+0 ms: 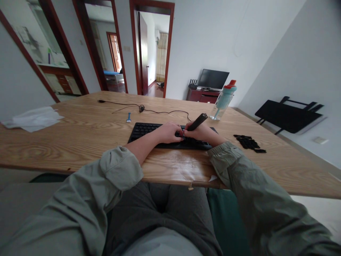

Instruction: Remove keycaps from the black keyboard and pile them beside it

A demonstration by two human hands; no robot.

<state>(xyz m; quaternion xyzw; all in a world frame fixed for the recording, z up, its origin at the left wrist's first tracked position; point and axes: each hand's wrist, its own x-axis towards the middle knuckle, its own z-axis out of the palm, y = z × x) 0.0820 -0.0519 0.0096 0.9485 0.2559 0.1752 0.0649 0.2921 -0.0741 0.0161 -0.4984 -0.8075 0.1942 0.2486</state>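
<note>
A black keyboard point(144, 131) lies near the front edge of the table, partly covered by my hands and wrists. My right hand point(202, 133) is wrapped round a thick, dark pen-shaped tool point(197, 122), tilted with its upper end to the right; its lower tip is hidden by my fingers. Beside it, my left hand point(170, 132) rests over the middle of the keyboard, fingers bent and drawn together against the keys near the tool. Whatever those fingers pinch is too small to make out. To the right lies a heap of small black pieces point(248, 142), perhaps keycaps.
A clear bottle point(221, 101) with an orange lid stands behind the keyboard to the right. A black cable point(165, 112) runs leftward across the wooden table point(87, 142). Near it lies a small blue brush point(129, 118). White cloth or tissue point(34, 119) sits at far left.
</note>
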